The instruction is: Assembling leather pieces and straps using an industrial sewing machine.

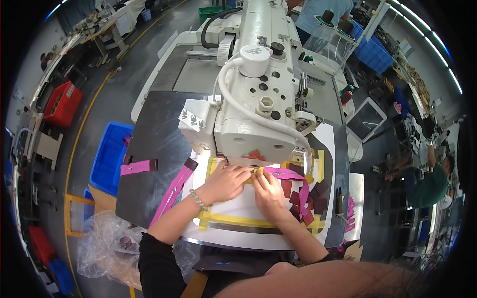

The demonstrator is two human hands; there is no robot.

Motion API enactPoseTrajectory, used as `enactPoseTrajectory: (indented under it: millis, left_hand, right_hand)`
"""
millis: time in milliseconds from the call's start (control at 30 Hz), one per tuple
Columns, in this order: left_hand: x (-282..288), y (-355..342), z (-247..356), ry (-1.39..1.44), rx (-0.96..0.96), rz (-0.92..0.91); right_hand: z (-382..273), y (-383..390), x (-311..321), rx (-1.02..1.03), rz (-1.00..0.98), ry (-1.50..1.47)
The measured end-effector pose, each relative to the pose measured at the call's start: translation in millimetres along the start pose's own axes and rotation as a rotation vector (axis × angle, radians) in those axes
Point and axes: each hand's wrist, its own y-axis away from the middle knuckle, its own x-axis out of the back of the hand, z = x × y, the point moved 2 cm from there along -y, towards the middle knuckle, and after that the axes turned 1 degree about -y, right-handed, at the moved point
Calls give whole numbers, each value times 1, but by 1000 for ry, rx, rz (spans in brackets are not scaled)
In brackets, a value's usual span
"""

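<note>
Both of my hands work close together under the front of a large white sewing machine (pixel 251 126). My left hand (pixel 224 184), with a beaded bracelet at the wrist, has its fingers bent in towards the middle; what they hold is hidden. The fingers of my right hand (pixel 270 194) are pinched at the near end of a pink zipper (pixel 285 173), which runs right and curls down over the work surface. Dark red and brown square patches (pixel 318 190) lie scattered beside it. Yellow tape (pixel 243 220) frames the white sheet under my hands.
Left of my arm, a pink zipper with dark ends (pixel 171 191) and another zipper (pixel 139 167) lie towards the blue bin (pixel 110 156). Clear plastic bags (pixel 107 243) sit low at left. A tablet-like screen (pixel 366 120) stands at right; a person in green (pixel 432 186) is farther off.
</note>
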Motion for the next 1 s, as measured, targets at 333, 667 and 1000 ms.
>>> enactPoseTrajectory:
  millis: [333,667,1000]
  left_hand:
    - [3,12,-1,4,25,137]
    - [5,13,6,-108,164,103]
    - [-3,12,24,-250,246,56]
  right_hand:
    - [-1,1,-3,0,50,22]
    - [0,0,-4,6,74,3]
    - [2,3,-8,3,68,28]
